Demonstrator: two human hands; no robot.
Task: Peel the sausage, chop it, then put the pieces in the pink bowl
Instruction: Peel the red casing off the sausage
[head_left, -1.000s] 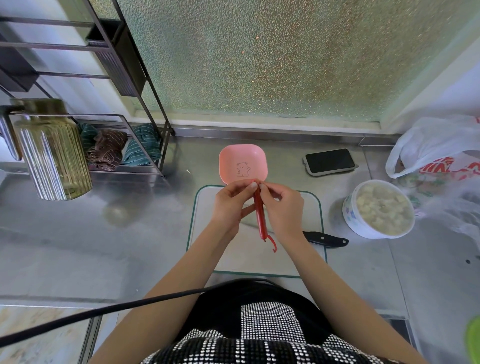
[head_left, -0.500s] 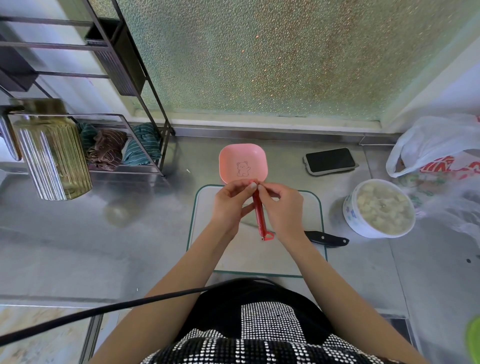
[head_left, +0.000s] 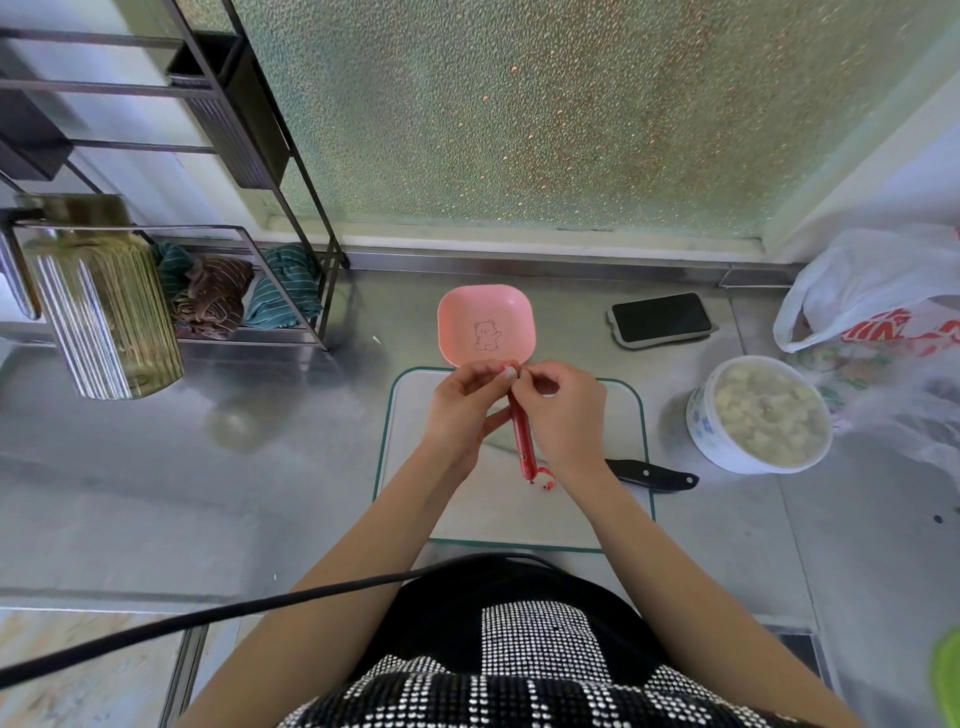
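Observation:
A thin red sausage (head_left: 522, 441) in its red casing hangs upright over the clear cutting board (head_left: 467, 509). My left hand (head_left: 467, 405) and my right hand (head_left: 563, 415) both pinch its top end, fingertips touching. A curl of red casing dangles at its lower tip. The pink bowl (head_left: 485, 325), with a bear drawing inside, sits empty just beyond the board. A black-handled knife (head_left: 652, 475) lies at the board's right edge, its blade hidden behind my right wrist.
A phone (head_left: 661, 318) lies at the back right. A white bowl of pale food (head_left: 761, 415) and plastic bags (head_left: 883, 312) stand on the right. On the left are a ribbed green glass jar (head_left: 104, 306) and a wire rack with cloths (head_left: 228, 296).
Both hands stay at the sausage's top end. The loose curl of casing at the lower tip has shifted, hanging down, then tucked up, now curling to the right.

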